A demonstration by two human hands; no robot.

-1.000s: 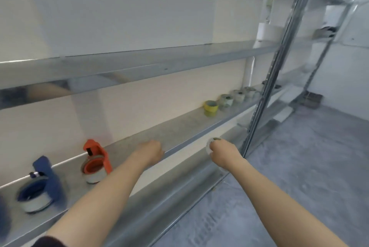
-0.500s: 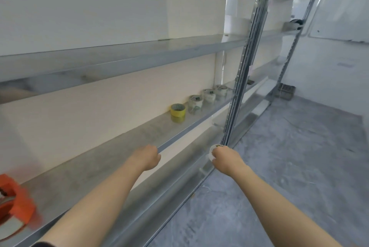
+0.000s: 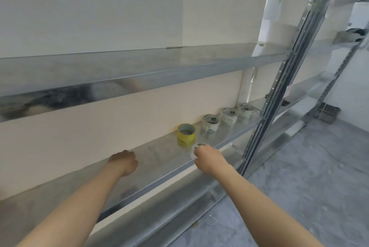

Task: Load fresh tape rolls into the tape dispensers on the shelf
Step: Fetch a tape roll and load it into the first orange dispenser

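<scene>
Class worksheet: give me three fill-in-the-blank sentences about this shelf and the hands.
The unwrapped tape roll standing on the shelf is coloured ____.
Beside it stand ____ wrapped white rolls in a row.
The small white roll is gripped by the ____ hand.
Missing words: yellow; three; right.
</scene>
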